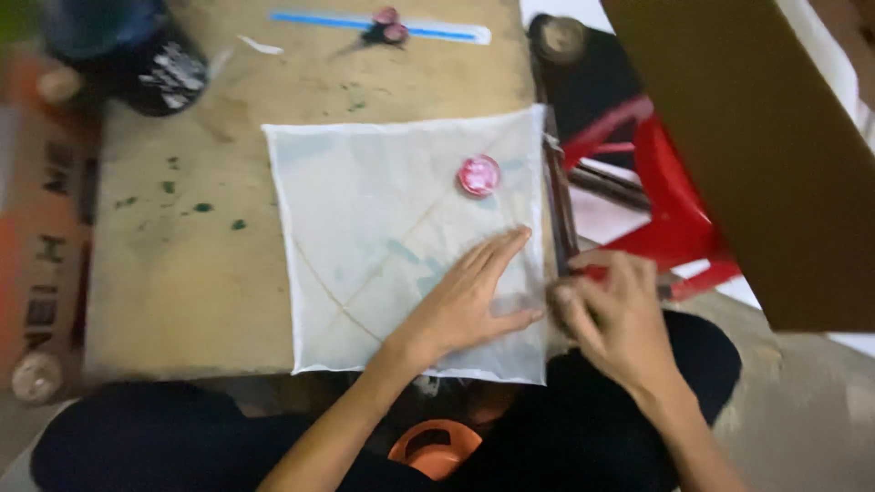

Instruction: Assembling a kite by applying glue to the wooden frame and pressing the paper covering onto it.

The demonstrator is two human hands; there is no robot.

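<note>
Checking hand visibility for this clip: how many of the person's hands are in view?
2. The left hand lies flat on the white paper sheet near its lower right corner. The right hand is at the sheet's right edge, by the table edge.

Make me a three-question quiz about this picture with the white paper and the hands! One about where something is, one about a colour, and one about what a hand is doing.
1. Where does the small round lid lie?
A. on the white sheet
B. on the red stool
C. in a hand

2. What colour is the strip at the table's far edge?
A. green
B. blue
C. yellow

3. How is the left hand placed?
A. closed in a fist
B. lifted in the air
C. flat, pressing the sheet

Answers:
1 A: the pink lid sits on the sheet near its far right corner.
2 B: the strip is blue, with scissors on it.
3 C: its fingers are spread on the sheet, while the right hand pinches at the sheet's right edge.
</note>
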